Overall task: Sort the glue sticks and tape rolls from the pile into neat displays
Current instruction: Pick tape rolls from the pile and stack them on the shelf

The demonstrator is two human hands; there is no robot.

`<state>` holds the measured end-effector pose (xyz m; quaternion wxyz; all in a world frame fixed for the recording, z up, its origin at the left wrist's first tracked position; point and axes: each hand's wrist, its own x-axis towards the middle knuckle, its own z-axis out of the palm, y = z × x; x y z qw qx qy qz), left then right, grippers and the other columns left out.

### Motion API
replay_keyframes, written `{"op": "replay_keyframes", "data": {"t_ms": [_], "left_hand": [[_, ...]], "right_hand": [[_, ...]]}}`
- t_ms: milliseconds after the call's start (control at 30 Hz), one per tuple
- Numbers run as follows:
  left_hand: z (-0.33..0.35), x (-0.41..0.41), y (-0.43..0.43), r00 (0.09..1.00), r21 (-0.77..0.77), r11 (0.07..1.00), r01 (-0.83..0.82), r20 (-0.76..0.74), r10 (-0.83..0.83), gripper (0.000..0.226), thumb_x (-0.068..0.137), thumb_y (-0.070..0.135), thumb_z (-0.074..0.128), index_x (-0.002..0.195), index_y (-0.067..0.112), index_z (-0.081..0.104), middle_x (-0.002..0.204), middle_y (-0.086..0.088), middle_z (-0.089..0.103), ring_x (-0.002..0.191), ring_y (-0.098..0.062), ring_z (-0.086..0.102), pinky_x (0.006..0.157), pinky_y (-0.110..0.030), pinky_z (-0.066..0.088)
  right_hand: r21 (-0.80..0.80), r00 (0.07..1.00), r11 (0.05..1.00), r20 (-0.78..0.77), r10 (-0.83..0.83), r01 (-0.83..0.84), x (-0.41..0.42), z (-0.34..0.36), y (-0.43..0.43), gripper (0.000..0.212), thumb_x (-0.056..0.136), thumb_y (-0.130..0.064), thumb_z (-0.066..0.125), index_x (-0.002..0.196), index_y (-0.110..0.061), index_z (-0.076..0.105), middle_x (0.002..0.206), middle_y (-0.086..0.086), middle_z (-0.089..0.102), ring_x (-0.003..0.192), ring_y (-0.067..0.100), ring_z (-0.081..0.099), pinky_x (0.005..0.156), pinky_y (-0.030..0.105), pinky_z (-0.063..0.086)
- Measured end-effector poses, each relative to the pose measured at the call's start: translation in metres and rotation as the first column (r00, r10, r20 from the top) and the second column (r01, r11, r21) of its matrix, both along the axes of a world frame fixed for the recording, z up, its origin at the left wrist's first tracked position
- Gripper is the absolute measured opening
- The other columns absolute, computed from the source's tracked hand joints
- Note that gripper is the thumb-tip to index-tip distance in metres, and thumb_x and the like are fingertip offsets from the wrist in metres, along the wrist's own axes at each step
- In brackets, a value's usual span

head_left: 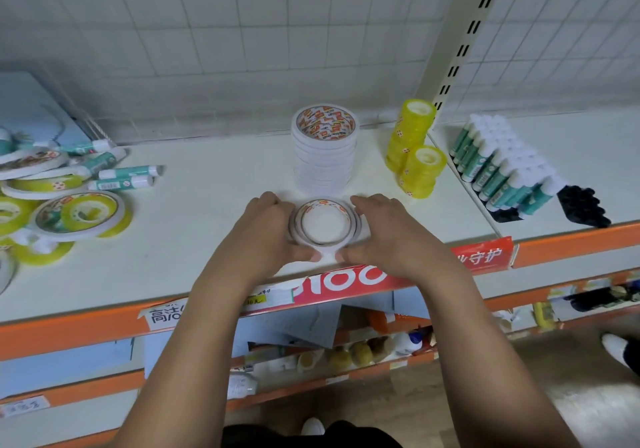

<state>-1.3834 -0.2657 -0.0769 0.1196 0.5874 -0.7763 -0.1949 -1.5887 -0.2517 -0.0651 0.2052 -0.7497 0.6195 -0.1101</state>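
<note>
A short stack of white tape rolls (325,243) lies flat near the shelf's front edge. My left hand (268,229) curls round its left side and my right hand (384,231) curls round its right side, thumbs at the front. Behind it stands a tall stack of white tape rolls (325,156). Two stacks of yellow tape rolls (415,151) stand to the right. Teal and white glue sticks (502,163) stand in rows at the far right. At the left lies a mixed pile of tape rolls (62,212) and loose glue sticks (121,177).
The white shelf (194,239) has an orange front rail (69,329) with red price labels. A black tray (585,206) sits beside the glue stick rows. A slotted upright post (460,42) divides the back wall. Lower shelves hold assorted goods.
</note>
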Motion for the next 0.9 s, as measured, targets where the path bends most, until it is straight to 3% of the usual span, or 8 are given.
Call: {"op": "replay_keyframes", "data": {"t_ms": [167,300,500,567,700,800,900], "left_hand": [[-0.001,-0.010,-0.004,0.999,0.012,1.000,-0.001,-0.050,0.002,0.066,0.065,0.047,0.084,0.120,0.019,0.059,0.106,-0.002,0.050,0.100,-0.020,0.049,0.087,-0.032,0.045],[-0.004,-0.013,-0.004,1.000,0.005,1.000,-0.006,-0.021,0.006,0.064,0.067,0.049,0.080,0.116,0.017,0.056,0.107,-0.002,0.050,0.098,-0.019,0.050,0.082,-0.028,0.043],[-0.008,-0.026,0.003,0.998,-0.036,0.998,-0.046,-0.055,0.044,0.071,0.068,0.047,0.077,0.125,0.014,0.052,0.114,-0.007,0.049,0.110,-0.022,0.047,0.090,-0.030,0.044],[-0.008,-0.024,0.004,0.996,-0.019,0.998,-0.059,-0.070,0.058,0.072,0.070,0.045,0.078,0.129,0.014,0.051,0.118,-0.008,0.049,0.113,-0.023,0.046,0.093,-0.032,0.043],[-0.005,-0.010,0.011,0.994,-0.006,0.996,-0.087,-0.070,0.086,0.070,0.070,0.046,0.080,0.126,0.014,0.052,0.119,-0.007,0.050,0.110,-0.023,0.048,0.087,-0.028,0.041],[-0.001,0.012,0.022,0.989,-0.076,0.988,-0.138,-0.072,0.133,0.059,0.078,0.041,0.074,0.128,0.014,0.056,0.119,-0.007,0.056,0.106,-0.024,0.054,0.086,-0.031,0.045],[0.004,0.041,0.037,0.972,-0.188,0.954,-0.233,-0.047,0.228,0.046,0.086,0.043,0.063,0.126,0.021,0.059,0.116,0.001,0.057,0.103,-0.021,0.058,0.081,-0.036,0.050]], "right_hand": [[-0.004,1.000,1.000,0.027,-0.004,0.004,0.001,0.003,-0.003,0.058,0.070,-0.033,0.078,0.121,-0.016,0.056,0.114,0.007,0.056,0.110,0.027,0.048,0.091,0.035,0.043],[-0.009,1.000,1.000,0.004,0.017,-0.017,0.006,-0.002,-0.003,0.056,0.068,-0.036,0.072,0.120,-0.022,0.056,0.109,0.006,0.055,0.107,0.026,0.046,0.092,0.035,0.043],[-0.031,0.997,0.998,0.044,-0.061,0.062,0.009,-0.002,0.001,0.053,0.070,-0.030,0.075,0.114,-0.012,0.052,0.106,0.011,0.055,0.102,0.030,0.048,0.084,0.037,0.044],[-0.031,0.997,0.998,0.048,-0.058,0.060,0.009,-0.001,0.004,0.053,0.074,-0.025,0.073,0.120,-0.011,0.050,0.112,0.012,0.055,0.108,0.032,0.048,0.087,0.036,0.042],[-0.098,0.999,0.995,0.005,-0.037,0.037,0.016,0.003,0.014,0.075,0.081,-0.023,0.068,0.148,-0.014,0.035,0.147,0.010,0.036,0.132,0.032,0.032,0.107,0.034,0.028],[-0.246,0.999,0.969,0.051,0.005,0.008,0.038,0.010,0.016,0.057,0.084,-0.023,0.065,0.139,-0.017,0.049,0.136,0.005,0.046,0.120,0.028,0.043,0.102,0.034,0.036],[-0.260,0.984,0.965,0.154,0.087,-0.044,0.074,0.014,0.013,0.040,0.087,-0.024,0.063,0.126,-0.020,0.058,0.119,0.000,0.059,0.103,0.016,0.055,0.095,0.034,0.044]]}}
